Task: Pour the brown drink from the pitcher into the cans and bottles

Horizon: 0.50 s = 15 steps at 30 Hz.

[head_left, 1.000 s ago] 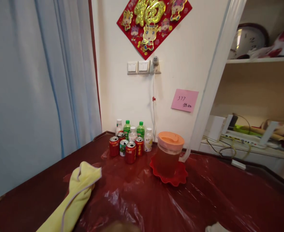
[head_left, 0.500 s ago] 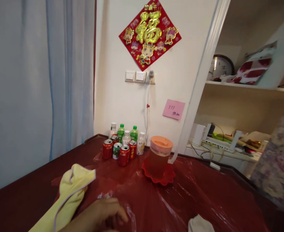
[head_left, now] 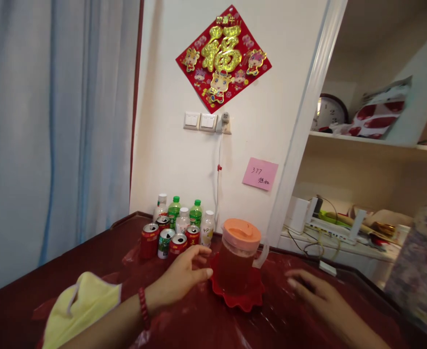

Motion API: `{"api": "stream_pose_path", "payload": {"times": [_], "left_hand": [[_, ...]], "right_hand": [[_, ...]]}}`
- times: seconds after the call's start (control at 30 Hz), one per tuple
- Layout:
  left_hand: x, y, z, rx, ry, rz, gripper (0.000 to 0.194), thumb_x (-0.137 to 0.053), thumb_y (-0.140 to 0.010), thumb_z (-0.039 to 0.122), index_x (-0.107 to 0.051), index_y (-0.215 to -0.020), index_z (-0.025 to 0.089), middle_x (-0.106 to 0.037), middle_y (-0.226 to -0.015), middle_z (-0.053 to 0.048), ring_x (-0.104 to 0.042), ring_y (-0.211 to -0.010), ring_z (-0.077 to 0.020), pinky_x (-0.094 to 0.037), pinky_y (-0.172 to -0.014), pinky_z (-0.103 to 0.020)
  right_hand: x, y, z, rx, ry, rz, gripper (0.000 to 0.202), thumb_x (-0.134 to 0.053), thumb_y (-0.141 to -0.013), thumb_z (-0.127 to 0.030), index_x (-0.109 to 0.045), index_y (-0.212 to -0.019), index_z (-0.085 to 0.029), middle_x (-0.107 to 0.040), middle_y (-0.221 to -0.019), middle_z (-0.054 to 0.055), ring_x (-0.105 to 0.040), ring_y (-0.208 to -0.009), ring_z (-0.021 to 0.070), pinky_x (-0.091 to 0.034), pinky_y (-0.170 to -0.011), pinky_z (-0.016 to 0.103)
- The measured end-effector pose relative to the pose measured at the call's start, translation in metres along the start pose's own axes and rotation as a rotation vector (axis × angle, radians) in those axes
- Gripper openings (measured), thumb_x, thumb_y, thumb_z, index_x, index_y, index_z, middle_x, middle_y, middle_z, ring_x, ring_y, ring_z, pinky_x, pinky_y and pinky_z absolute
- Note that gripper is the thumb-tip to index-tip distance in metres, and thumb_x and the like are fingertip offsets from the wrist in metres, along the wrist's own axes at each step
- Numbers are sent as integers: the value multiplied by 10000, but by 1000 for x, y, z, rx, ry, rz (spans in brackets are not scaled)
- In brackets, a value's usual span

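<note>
Orange-lidded pitcher [head_left: 239, 257]; upright, long axis vertical; handle rightward; hands [head_left: 186, 275] [head_left: 317, 293] empty, half-open.

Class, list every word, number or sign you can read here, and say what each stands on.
"377": pink paper note; handwriting beneath unclear.
"福": red diamond-shaped wall hanging; small gold line above ends "牛", rest unclear.
"1", "2": round dark-rimmed clock.
"王": rightmost red metal can.
Other metal cans, small plastic bottles: too small or blurred.
Clear pitcher with orange lid: none visible.

Lidded pitcher [head_left: 237, 264] between bare hands [head_left: 184, 274]
</note>
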<state>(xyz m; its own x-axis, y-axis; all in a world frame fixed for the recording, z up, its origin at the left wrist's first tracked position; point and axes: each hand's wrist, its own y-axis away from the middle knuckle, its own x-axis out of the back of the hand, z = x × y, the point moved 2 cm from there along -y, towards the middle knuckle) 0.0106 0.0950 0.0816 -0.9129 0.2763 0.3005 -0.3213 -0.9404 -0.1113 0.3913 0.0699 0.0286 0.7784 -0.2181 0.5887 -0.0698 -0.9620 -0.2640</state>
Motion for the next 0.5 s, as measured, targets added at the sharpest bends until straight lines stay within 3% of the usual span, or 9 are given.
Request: {"api": "stream_pose_path", "payload": {"times": [0.13, 0.27, 0.33, 0.5], "left_hand": [[-12, -47, -19, -2, 29, 73, 677, -755, -781, 329, -576, -1408, 144, -607, -1471, -222, -582, -1382, -353, -491, -1144, -500], [-27, -80, -36, -60, 107, 41, 918, -837, -768, 334, -456, -1587, 169, -464, -1676, -225, -405, -1584, -373, -353, -1288, -532], [-36, -90, -42, -94, 160, -3, 1037, -886, -747, 354, -393, -1646, 205, -392, -1734, -201, -375, -1606, -375, -323, -1313, -538], [-57, -99, -40, -181, 163, -35, 1096, -859, -738, 281, -321, -1687, 182, -364, -1752, -188, -354, -1619, -366, -259, -1349, -543]], "right_hand": [[-11, -72, -3, -124, -333, 192, 766, -759, -575, -834, -778, -1045, -228, -770, -1141, 146, -714, -1059, 383, -588, -822, 438], [-48, -102, 2, -139, -462, 219, 804, -677, -716, -878, -737, -1209, -246, -719, -1335, 150, -683, -1220, 370, -596, -798, 420], [-67, -108, 1, -126, -543, 202, 768, -624, -791, -892, -752, -1181, -243, -754, -1253, 137, -716, -1157, 352, -598, -812, 420], [-92, -118, -3, -93, -689, 204, 707, -607, -847, -908, -743, -895, -215, -745, -789, 88, -713, -687, 283, -573, -650, 390]]}}
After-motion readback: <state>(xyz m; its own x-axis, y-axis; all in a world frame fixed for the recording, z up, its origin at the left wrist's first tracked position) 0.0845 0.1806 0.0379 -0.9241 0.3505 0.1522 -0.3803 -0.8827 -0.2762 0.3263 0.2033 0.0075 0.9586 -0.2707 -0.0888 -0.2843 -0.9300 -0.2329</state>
